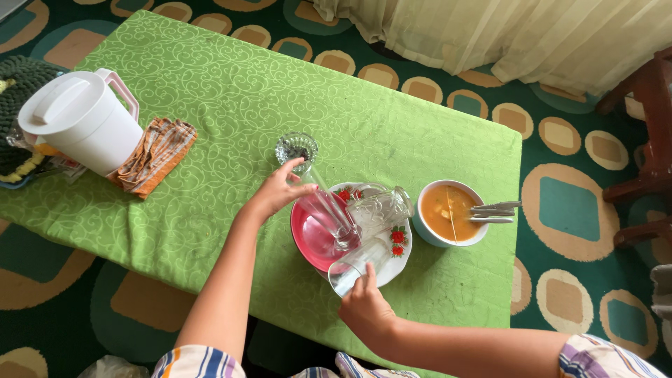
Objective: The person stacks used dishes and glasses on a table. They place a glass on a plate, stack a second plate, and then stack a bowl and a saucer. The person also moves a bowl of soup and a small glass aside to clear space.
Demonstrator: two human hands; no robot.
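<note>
Left hand [276, 190] rests its fingertips on an upright clear glass [297, 148] standing on the green tablecloth [210, 105]; whether it grips cannot be told. Right hand [364, 308] is closed around a tipped glass [353, 269] at the near edge of the stacked plates [399, 241], among other lying glasses. Soup bowl [448, 213] just beside; white jug [80, 119] well apart.

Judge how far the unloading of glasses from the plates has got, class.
Done: one glass stands upright on the green table. In hand: left hand grips a lying glass; right hand holds another. Left: a glass mug lies on the plates.
</note>
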